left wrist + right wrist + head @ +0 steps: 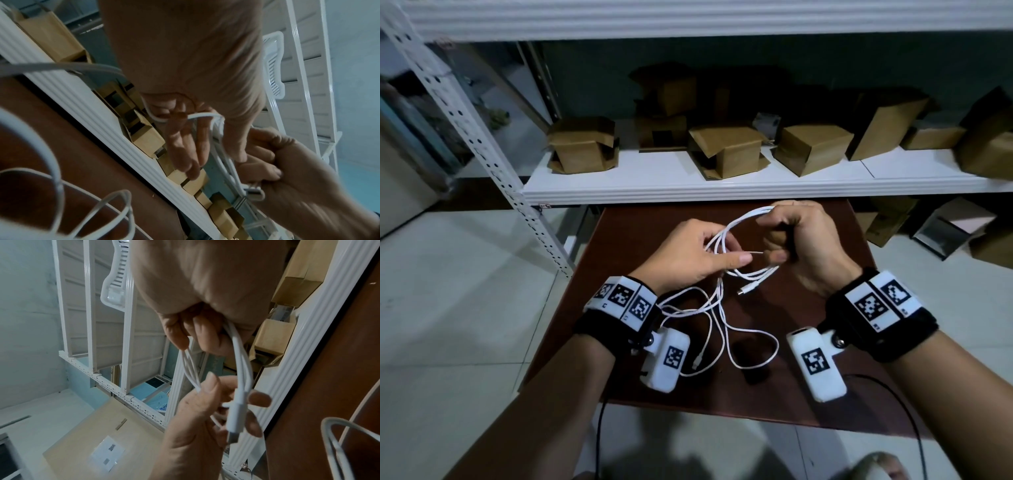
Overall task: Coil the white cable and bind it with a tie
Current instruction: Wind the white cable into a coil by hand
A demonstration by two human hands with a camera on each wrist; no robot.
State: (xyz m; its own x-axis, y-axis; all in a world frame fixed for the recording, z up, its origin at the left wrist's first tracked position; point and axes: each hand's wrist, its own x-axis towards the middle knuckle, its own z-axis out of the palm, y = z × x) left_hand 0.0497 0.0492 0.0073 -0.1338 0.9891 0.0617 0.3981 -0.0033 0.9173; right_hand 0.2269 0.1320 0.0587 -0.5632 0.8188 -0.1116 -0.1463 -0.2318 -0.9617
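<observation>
- Your left hand [690,251] is held above the brown table [825,394], its fingers curled round the near-left side of the white cable [726,240], with thumb and forefinger pinching a thin white tie [755,253] that runs straight across to your other hand.
- Your right hand [803,240] is closed in a fist above the table's far edge, gripping the far-right end of the cable loops; its thumb presses the other end of the tie.
- The cable forms a small bundle of several loops stretched between both hands, lifted clear of the table.
- From the right wrist view, the strands [240,356] leave your curled right fingers and run down to your left hand [207,410], where one plug [234,420] lies against the fingers.
- The rest of the cable hangs down from the bundle and lies in loose loops [743,337] on the table, between your two wrists.
- A second plug [697,363] rests on the table beside the left wrist camera [666,359].
- A white shelf [722,185] stands just beyond the table's far edge, carrying several cardboard boxes [726,150].
</observation>
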